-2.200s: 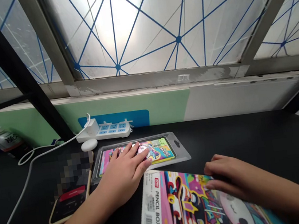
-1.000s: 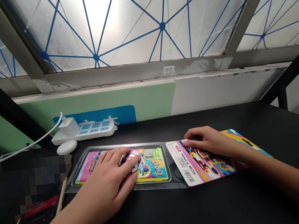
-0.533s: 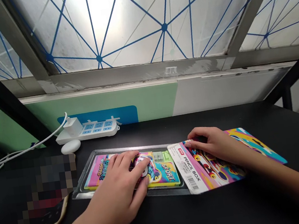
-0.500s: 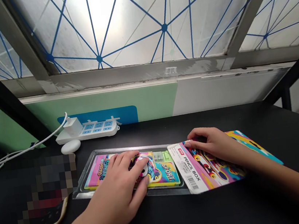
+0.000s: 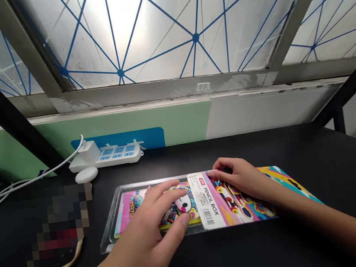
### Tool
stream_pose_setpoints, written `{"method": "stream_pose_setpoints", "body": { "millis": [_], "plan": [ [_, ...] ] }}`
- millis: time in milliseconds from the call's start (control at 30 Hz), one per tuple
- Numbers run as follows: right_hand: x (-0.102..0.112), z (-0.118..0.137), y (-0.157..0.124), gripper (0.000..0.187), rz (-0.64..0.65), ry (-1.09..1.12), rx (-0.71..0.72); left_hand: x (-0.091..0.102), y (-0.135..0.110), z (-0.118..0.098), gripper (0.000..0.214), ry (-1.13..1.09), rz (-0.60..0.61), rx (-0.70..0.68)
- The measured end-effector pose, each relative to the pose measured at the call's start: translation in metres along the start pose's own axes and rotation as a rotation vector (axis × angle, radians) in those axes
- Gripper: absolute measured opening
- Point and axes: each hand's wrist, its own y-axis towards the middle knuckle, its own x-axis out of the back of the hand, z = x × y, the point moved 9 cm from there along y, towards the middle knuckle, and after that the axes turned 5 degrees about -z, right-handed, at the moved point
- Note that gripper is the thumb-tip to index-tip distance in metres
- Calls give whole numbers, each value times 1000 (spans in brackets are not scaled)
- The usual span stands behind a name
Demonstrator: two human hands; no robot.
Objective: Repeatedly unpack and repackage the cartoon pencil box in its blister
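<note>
A colourful pencil box (image 5: pixel 132 208) lies in a clear plastic blister tray (image 5: pixel 111 234) on the black table. My left hand (image 5: pixel 157 224) rests flat on the box, fingers spread. A printed card (image 5: pixel 210 203) marked "PENCIL BOX" lies to the right and overlaps the tray's right end. My right hand (image 5: pixel 241 177) lies flat on the card with its fingers stretched toward the card's left edge.
A white power strip (image 5: pixel 109 156) with a plugged charger and cable sits at the back left, with a small white oval case (image 5: pixel 86 175) in front of it. A phone (image 5: pixel 50 259) lies at the left. Windows and a sill run behind the black table (image 5: pixel 297 144).
The card under my right hand has slid left and now covers the tray's right end. My left hand stays on the pencil box.
</note>
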Motion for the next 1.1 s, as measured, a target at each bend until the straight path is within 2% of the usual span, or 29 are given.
{"method": "stream_pose_setpoints", "body": {
  "millis": [133, 267, 400, 533, 667, 833, 933, 1100],
  "plan": [
    [12, -14, 1, 41, 75, -29, -9, 30, 4, 24, 29, -201, -175, 137],
    [30, -34, 4, 42, 134, -62, -4, 44, 10, 53, 29, -142, -289, 199],
    [40, -51, 8, 42, 166, -114, -9, 39, 10, 61, 33, -169, -310, 231],
    [41, -46, 11, 51, 117, -187, 63, 27, 4, 56, 37, -295, -308, 249],
    [32, -20, 16, 66, 40, -288, 158, 26, 0, 55, 38, -378, -351, 265],
    [-9, 23, 25, 71, 179, -326, 158, 27, -2, 61, 44, -446, -376, 308],
    [-39, 62, 29, 68, 252, -351, 197, 27, -3, 62, 47, -459, -370, 330],
    [-85, 134, 29, 51, 290, -430, 371, 34, -3, 59, 43, -420, -410, 288]
  ]
}}
